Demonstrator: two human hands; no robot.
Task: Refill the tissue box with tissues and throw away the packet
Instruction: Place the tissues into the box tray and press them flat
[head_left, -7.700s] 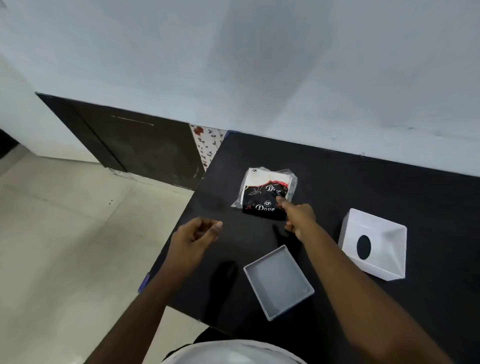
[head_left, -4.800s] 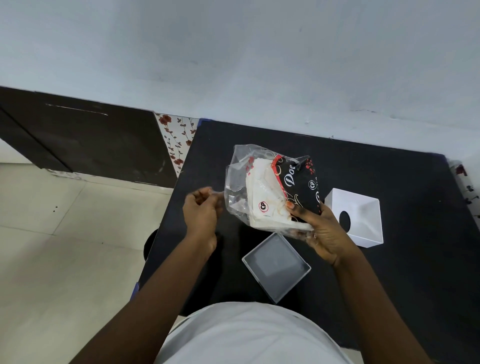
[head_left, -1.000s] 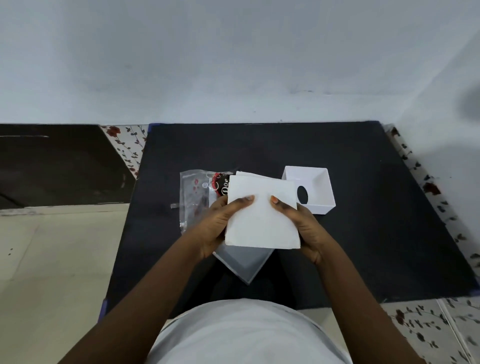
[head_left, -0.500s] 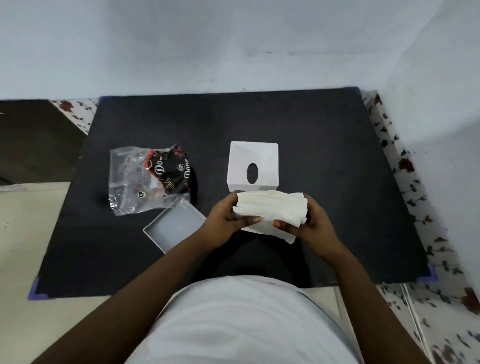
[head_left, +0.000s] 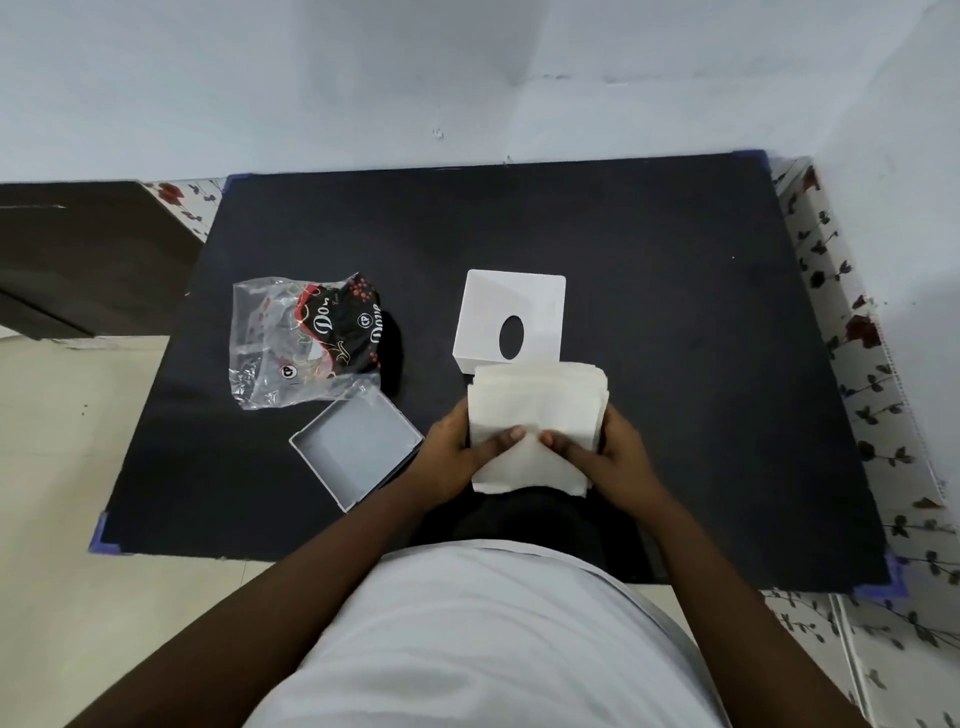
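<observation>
I am clasping the tissue stack (head_left: 537, 410) with left hand (head_left: 453, 453) and right hand (head_left: 613, 451), squaring it for the white box (head_left: 511, 317).

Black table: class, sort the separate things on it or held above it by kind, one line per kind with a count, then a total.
Tissue stack, held by the left hand and right hand: 1
Plastic packet, emptied: 1
White box cover with oval hole: 1
Grey box tray, empty: 1
Total: 4, on the black table
</observation>
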